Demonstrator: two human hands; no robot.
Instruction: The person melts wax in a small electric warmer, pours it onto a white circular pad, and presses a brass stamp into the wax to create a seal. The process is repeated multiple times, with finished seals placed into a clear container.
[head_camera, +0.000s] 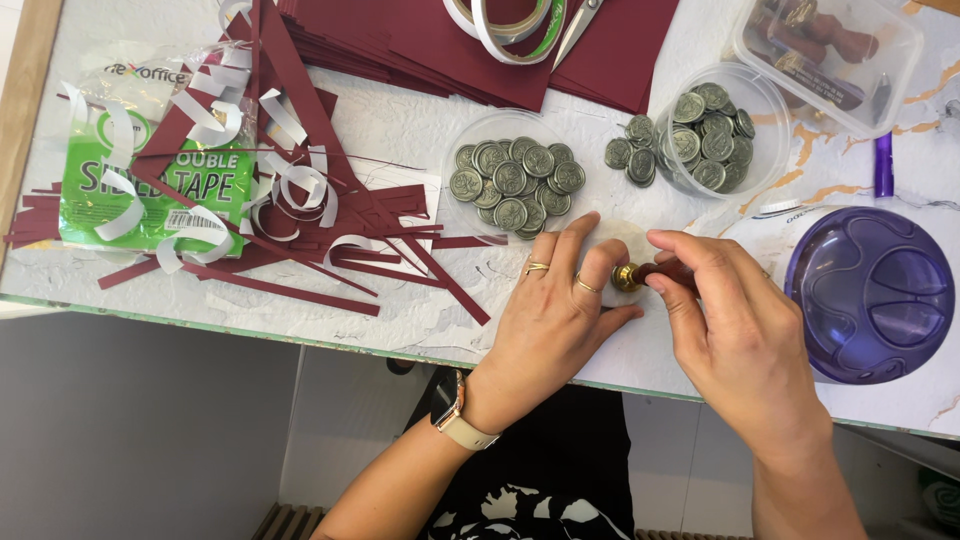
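Note:
My right hand (735, 325) grips a stamp (640, 275) with a dark red handle and a brass head, lying tilted toward the left. My left hand (555, 310), with rings on two fingers and a watch at the wrist, rests on a small white round pad (622, 235) and touches the stamp's brass head. Just beyond my fingers lies a clear lid (455, 150) holding several grey-green wax seals (515, 185).
A clear tub (768, 110) holds several more seals (710, 135), with a few spilled beside it. A purple round device (870, 295) sits at right. Dark red paper strips (330, 230), white tape backings and a green tape packet (150, 185) lie at left. Dark red cards (450, 40) and scissors are at the back.

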